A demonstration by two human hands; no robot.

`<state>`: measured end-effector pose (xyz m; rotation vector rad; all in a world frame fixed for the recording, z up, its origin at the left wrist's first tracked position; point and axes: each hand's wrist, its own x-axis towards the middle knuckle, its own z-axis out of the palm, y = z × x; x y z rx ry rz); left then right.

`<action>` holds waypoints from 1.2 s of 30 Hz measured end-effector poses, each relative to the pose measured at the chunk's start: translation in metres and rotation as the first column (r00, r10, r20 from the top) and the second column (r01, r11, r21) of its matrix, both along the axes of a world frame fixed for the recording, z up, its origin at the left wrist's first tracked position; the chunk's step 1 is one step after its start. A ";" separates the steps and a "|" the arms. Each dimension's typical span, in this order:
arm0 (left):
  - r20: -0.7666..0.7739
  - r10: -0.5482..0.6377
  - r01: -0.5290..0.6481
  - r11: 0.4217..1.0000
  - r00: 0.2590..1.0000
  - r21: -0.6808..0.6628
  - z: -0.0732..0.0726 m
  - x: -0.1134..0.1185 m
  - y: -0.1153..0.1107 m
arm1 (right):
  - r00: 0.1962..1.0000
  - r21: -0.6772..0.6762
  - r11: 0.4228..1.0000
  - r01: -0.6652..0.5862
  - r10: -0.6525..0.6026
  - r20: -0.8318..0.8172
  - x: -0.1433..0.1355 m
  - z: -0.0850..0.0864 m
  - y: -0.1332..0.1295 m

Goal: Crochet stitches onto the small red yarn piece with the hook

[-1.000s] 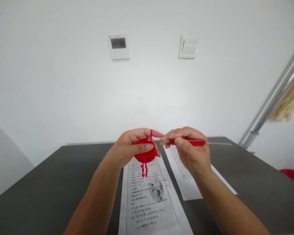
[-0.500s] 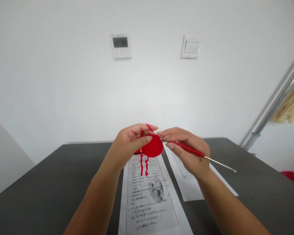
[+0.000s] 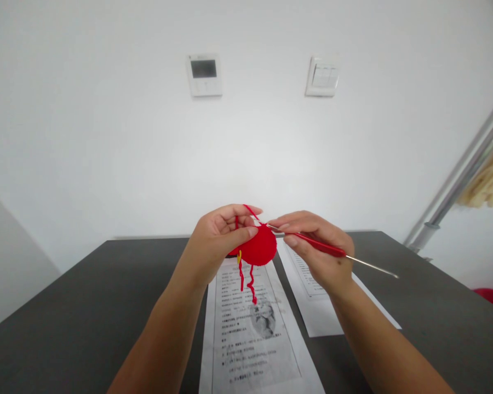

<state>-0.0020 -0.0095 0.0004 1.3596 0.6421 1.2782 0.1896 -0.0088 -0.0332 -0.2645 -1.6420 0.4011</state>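
My left hand (image 3: 219,238) pinches a round red crochet piece (image 3: 259,247) between thumb and fingers. Red yarn (image 3: 252,212) runs over its raised index finger down to the top edge of the piece. A yellow stitch marker (image 3: 239,256) sits at the left of the piece, and two red yarn tails (image 3: 252,284) dangle below. In my right hand (image 3: 322,241) is a crochet hook (image 3: 321,245) with a red handle, held like a pen. The hook's tip meets the top edge of the piece, where the yarn comes in; its metal rear end points right.
A printed sheet (image 3: 246,350) lies on the dark table (image 3: 107,306) beneath my hands, with a second sheet (image 3: 322,317) to its right. The white wall behind carries a small screen panel (image 3: 204,75) and a switch (image 3: 322,76). A metal pole (image 3: 456,180) slants at the right.
The crochet piece and hook have shifted slightly right. The hook's tip sits further right along the top edge, and the yellow marker shows more clearly. The yarn tails have swung.
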 end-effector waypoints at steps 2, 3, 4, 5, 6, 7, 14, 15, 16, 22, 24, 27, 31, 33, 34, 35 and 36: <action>-0.027 0.034 -0.034 0.999 0.999 0.004 0.002 -0.001 -0.001 | 0.997 -0.046 0.996 -0.072 0.072 -0.001 0.002 0.001 0.001; -0.045 0.051 -0.050 0.999 0.998 0.007 0.002 -0.001 -0.001 | 0.994 -0.070 0.992 -0.109 0.109 -0.001 0.003 0.002 0.002; -0.065 0.066 -0.066 0.998 0.996 0.008 0.003 -0.001 -0.002 | 0.990 -0.096 0.985 -0.141 0.141 0.002 0.004 0.003 0.003; -0.088 0.077 -0.077 0.997 0.993 0.006 0.004 -0.001 -0.002 | 0.986 -0.120 0.979 -0.167 0.169 0.007 0.006 0.003 0.004; -0.112 0.086 -0.086 0.996 0.990 0.003 0.005 -0.002 -0.003 | 0.981 -0.148 0.971 -0.189 0.193 0.013 0.008 0.004 0.005; -0.138 0.091 -0.092 0.996 0.986 0.002 0.006 -0.002 -0.003 | 0.976 -0.176 0.962 -0.210 0.217 0.021 0.011 0.005 0.006; -0.268 0.118 -0.107 0.993 0.956 0.055 0.004 -0.004 -0.005 | 0.939 -0.332 0.901 -0.280 0.329 0.101 0.024 0.007 0.009; -0.278 0.127 -0.113 0.992 0.952 0.064 0.003 -0.004 -0.005 | 0.939 -0.341 0.898 -0.277 0.328 0.101 0.024 0.007 0.009; -0.286 0.134 -0.118 0.990 0.949 0.072 0.003 -0.004 -0.005 | 0.940 -0.347 0.897 -0.273 0.325 0.100 0.023 0.007 0.008; -0.299 0.167 -0.141 0.984 0.940 0.106 0.004 -0.005 -0.007 | 0.954 -0.339 0.907 -0.251 0.291 0.071 0.018 0.007 0.004; -0.298 0.184 -0.154 0.981 0.937 0.122 0.004 -0.005 -0.007 | 0.961 -0.326 0.918 -0.225 0.265 0.083 0.018 0.006 0.003; -0.298 0.220 -0.181 0.971 0.929 0.154 0.003 -0.004 -0.008 | 0.971 -0.304 0.937 -0.173 0.215 0.110 0.017 0.006 0.002; -0.323 0.267 -0.202 0.954 0.908 0.221 -0.001 -0.004 -0.009 | 0.976 -0.285 0.952 -0.112 0.159 0.149 0.015 0.006 0.000; -0.347 0.299 -0.211 0.940 0.889 0.269 -0.002 -0.003 -0.009 | 0.976 -0.269 0.960 -0.076 0.127 0.179 0.013 0.007 -0.001; -0.360 0.318 -0.214 0.930 0.877 0.299 -0.003 -0.003 -0.009 | 0.974 -0.260 0.964 -0.062 0.115 0.194 0.013 0.007 -0.001; -0.372 0.340 -0.218 0.917 0.864 0.333 -0.002 -0.002 -0.010 | 0.972 -0.247 0.968 -0.051 0.105 0.209 0.012 0.006 -0.001; -0.382 0.365 -0.222 0.903 0.849 0.369 -0.002 -0.001 -0.010 | 0.970 -0.235 0.971 -0.041 0.095 0.223 0.011 0.006 -0.001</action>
